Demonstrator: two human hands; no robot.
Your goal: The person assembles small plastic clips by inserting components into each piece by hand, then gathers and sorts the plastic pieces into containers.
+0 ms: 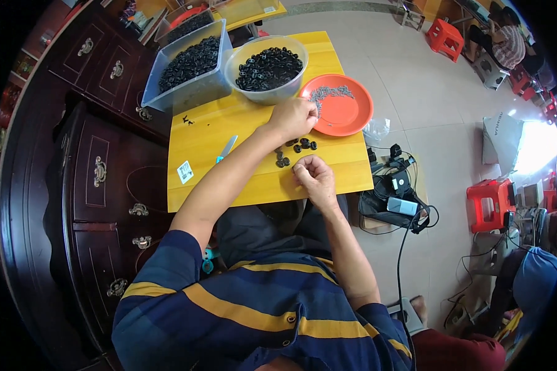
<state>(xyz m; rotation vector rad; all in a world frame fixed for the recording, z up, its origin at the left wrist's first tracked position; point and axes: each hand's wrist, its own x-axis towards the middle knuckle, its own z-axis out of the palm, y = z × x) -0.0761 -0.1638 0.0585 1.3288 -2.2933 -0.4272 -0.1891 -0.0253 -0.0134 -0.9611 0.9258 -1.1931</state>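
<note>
My left hand point(294, 117) reaches over the left rim of an orange plate point(341, 117). Its fingers are pinched together beside a pile of small grey metal pins or screws point(334, 93); what lies between them is hidden. Near the table's front edge, my right hand point(317, 180) is closed with thumb and forefinger together, and anything in them is too small to make out. Just beyond it, several small black oval parts with holes point(305, 145) lie in a loose group. More of these parts point(281, 159) are to the left of my right hand.
On the yellow table point(254, 185), a clear round tub point(263, 96) and a bluish bin point(185, 86) hold many black parts. A small blade point(229, 147) and a white label point(185, 172) lie at left. Dark drawers point(99, 173) border the left; cables and a black bag point(390, 210) sit at right.
</note>
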